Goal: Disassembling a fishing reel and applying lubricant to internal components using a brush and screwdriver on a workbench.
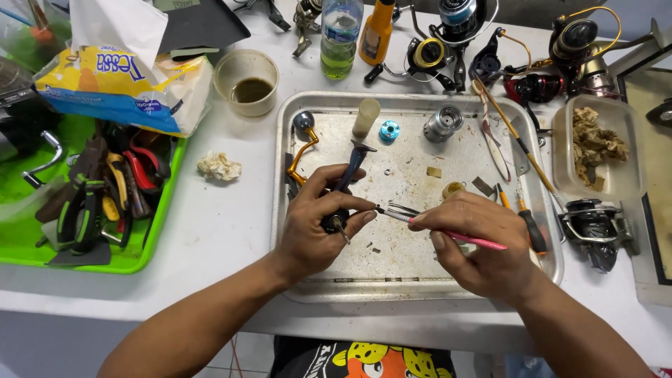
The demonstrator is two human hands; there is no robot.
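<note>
The left hand (315,217) closes around a dark reel part (348,183) (half hidden by fingers); the right hand (479,238) pinches a pink brush (448,231) touching it, above the metal tray (420,280).

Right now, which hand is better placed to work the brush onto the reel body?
Likely the right hand: it holds the pink brush, bristles almost touching the reel body that the left hand grips over the metal tray.

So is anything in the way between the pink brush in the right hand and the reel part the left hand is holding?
Nothing visible. The pink brush in the right hand has its tip right beside the dark reel part held in the left hand, over the metal tray.
</note>
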